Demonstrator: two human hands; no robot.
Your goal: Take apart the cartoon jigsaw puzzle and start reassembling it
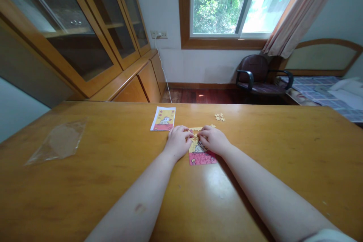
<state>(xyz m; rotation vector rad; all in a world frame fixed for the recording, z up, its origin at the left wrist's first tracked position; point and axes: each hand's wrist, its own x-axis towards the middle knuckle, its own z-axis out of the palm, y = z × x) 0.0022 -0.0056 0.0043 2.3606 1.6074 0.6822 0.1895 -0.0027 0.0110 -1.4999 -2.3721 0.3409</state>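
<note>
On the table (70,196), the puzzle (202,158) had been filled in along its near pink part; gaps were left farther up, and loose pieces (219,117) were spread far right. The left hand (178,140) and right hand (214,140) were curled over it; whether pieces were pinched could not be told. Inside the clear bag (61,140) at left, nothing could be made out.

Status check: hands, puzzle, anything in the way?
Left hand at left side of puzzle, right hand over its upper right. Partly assembled, gap near top. Hands cover some of it; loose pieces beyond, to the right.
</note>
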